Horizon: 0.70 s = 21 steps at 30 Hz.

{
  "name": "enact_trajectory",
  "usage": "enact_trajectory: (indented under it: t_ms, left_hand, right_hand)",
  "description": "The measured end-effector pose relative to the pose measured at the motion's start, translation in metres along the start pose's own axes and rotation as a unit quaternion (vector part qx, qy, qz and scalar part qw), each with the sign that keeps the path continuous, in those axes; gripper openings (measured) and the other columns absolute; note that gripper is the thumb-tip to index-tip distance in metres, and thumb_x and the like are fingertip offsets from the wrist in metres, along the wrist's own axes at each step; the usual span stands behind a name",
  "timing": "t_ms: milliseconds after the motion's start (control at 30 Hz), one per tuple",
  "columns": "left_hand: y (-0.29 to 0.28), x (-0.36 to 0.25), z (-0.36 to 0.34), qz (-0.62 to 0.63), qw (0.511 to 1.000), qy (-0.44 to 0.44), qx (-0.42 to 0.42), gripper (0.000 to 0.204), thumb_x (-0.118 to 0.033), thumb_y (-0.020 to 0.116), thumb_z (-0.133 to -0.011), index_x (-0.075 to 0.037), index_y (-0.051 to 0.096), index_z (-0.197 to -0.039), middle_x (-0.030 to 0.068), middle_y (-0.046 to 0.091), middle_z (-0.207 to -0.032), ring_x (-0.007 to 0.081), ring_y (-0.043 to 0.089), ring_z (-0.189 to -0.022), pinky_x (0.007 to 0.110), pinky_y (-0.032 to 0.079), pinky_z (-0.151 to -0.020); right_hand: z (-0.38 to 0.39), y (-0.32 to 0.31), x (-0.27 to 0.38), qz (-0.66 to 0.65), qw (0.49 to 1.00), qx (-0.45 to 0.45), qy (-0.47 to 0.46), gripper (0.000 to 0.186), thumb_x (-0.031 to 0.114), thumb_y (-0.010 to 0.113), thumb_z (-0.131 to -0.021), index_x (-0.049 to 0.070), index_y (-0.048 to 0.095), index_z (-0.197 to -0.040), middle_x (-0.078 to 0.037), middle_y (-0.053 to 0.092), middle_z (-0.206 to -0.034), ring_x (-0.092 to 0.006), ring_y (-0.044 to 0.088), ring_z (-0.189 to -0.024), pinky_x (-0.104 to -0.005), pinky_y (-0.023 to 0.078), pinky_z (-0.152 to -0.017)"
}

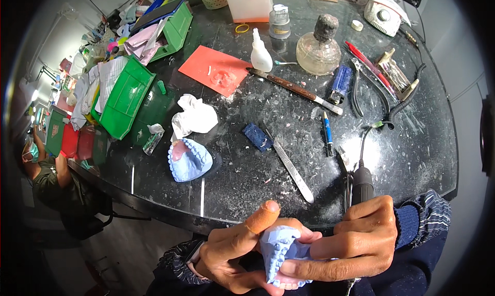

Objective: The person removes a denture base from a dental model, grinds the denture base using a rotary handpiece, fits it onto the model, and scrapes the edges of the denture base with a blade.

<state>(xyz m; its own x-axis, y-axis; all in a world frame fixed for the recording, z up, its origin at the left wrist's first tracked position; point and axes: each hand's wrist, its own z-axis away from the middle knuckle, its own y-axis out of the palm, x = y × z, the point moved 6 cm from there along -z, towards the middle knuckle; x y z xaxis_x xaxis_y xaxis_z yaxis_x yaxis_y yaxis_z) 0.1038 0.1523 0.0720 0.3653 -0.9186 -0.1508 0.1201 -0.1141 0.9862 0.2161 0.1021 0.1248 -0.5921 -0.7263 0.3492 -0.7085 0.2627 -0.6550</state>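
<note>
At the bottom centre my left hand (229,252) and my right hand (356,244) are both closed round a pale blue dental cast (276,247), whose lower end shows pink-based teeth. One left finger sticks up above it. A second blue cast (190,162) with a pink patch sits on the table to the left. A metal scalpel handle (294,174) lies beside a dark blue block (257,137). A black handpiece (362,185) with a cord is just beyond my right hand.
The dark bench (237,187) holds green bins (126,94) of papers, a red sheet (211,69), crumpled tissue (194,115), a glass burner (318,53), pliers (356,89), several hand tools and a white control box (381,17). A masked co-worker (56,182) is at the far left.
</note>
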Motion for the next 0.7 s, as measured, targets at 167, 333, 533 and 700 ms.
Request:
enact_trajectory:
  t_ms: [167, 333, 533, 700]
  left_hand:
    - [-0.011, -0.012, 0.014, -0.618, 0.7, 0.35, 0.077, 0.093, -0.032, 0.071, -0.074, 0.007, 0.013, -0.135, 0.0221, 0.059, -0.067, 0.0226, 0.062, -0.053, 0.03, 0.053, -0.048]
    - [-0.017, -0.013, 0.019, -0.615, 0.696, 0.366, 0.052, 0.094, -0.032, 0.072, -0.073, 0.007, 0.013, -0.135, 0.0208, 0.058, -0.063, 0.0213, 0.061, -0.049, 0.029, 0.053, -0.048]
    - [-0.007, -0.009, 0.016, -0.642, 0.668, 0.373, 0.05, 0.094, -0.034, 0.072, -0.073, 0.008, 0.014, -0.134, 0.0193, 0.058, -0.062, 0.0203, 0.06, -0.047, 0.028, 0.052, -0.046]
    - [-0.011, -0.01, 0.016, -0.624, 0.676, 0.39, 0.035, 0.094, -0.035, 0.072, -0.073, 0.008, 0.015, -0.134, 0.0198, 0.058, -0.062, 0.0207, 0.06, -0.048, 0.027, 0.051, -0.046]
  right_hand:
    - [0.002, 0.002, 0.0, 0.011, 0.999, -0.035, -0.018, 0.029, 0.006, 0.065, -0.067, 0.02, 0.072, -0.091, 0.008, 0.058, -0.07, 0.0036, 0.034, -0.038, -0.0166, 0.013, -0.038]
    - [0.003, 0.003, 0.0, 0.006, 0.998, -0.049, -0.036, 0.029, 0.006, 0.065, -0.066, 0.02, 0.072, -0.09, 0.007, 0.059, -0.071, 0.0038, 0.033, -0.037, -0.016, 0.013, -0.038]
    - [0.002, 0.002, 0.001, 0.028, 0.998, -0.052, -0.027, 0.029, 0.007, 0.065, -0.066, 0.021, 0.072, -0.09, 0.008, 0.059, -0.071, 0.0039, 0.034, -0.038, -0.0168, 0.013, -0.04]
    - [0.001, 0.001, 0.001, 0.024, 0.999, -0.042, -0.011, 0.03, 0.007, 0.066, -0.066, 0.022, 0.072, -0.091, 0.009, 0.059, -0.07, 0.0037, 0.034, -0.038, -0.0171, 0.013, -0.04]
